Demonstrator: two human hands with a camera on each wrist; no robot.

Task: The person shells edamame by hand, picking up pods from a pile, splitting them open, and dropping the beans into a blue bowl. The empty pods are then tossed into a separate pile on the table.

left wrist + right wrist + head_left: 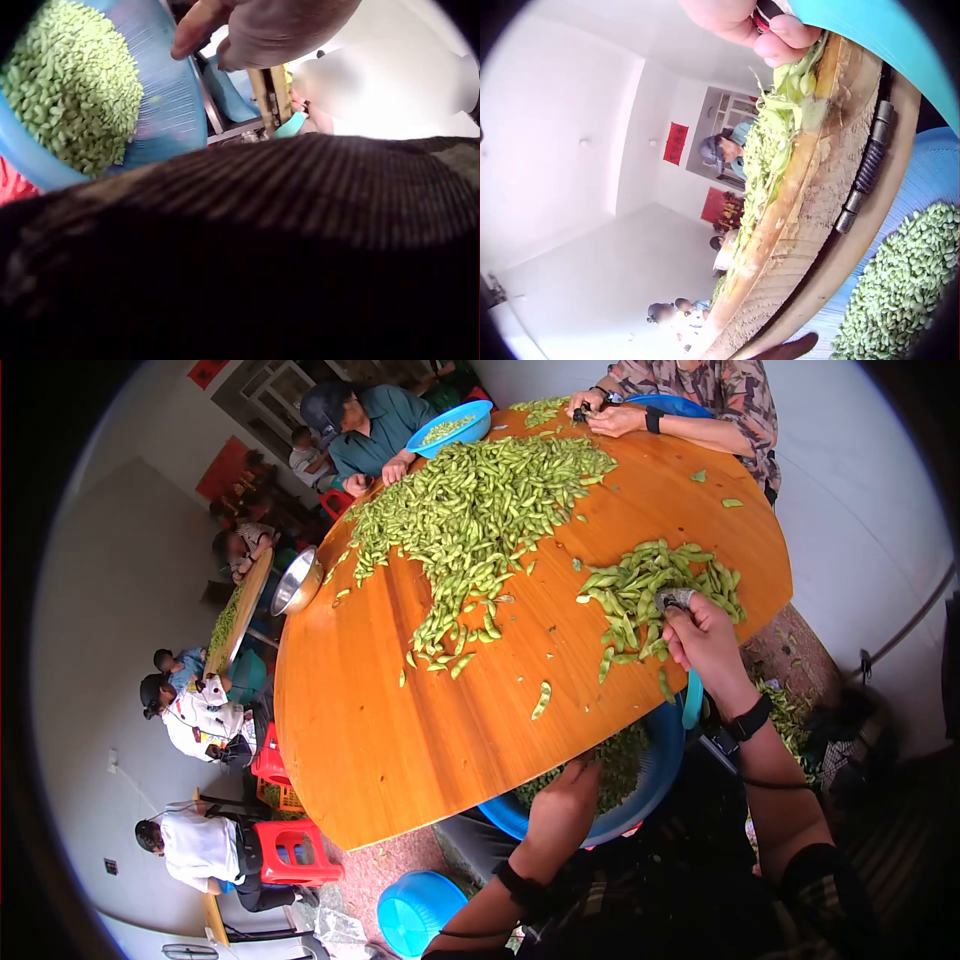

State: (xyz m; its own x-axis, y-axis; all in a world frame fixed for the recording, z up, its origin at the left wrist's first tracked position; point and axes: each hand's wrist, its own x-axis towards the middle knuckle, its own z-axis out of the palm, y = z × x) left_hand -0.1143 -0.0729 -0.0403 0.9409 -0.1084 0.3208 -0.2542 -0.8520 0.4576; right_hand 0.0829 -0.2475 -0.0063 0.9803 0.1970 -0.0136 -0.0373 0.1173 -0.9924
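My right hand [702, 638] is above a small heap of green soybean pods [640, 595] near the table edge. Its curled fingers and thumb pinch a small dark object with a grey end [675, 599], which shows a bit of red in the right wrist view; its kind cannot be told. A turquoise band [692, 700] hangs by that wrist. My left hand [568, 795] is low, beside the table edge and over a blue basin [664, 755]. In the left wrist view its fingers [196, 30] are loosely bent with nothing between them. Shelled green beans [67, 82] fill part of the basin.
A large pile of pods [490, 500] covers the far part of the wooden table [400, 750]. Two people sit across, with a blue bowl [452, 430] by one. A metal bowl [297, 582] is at the left edge. A red stool [296, 850] and another blue basin [420, 912] stand on the floor.
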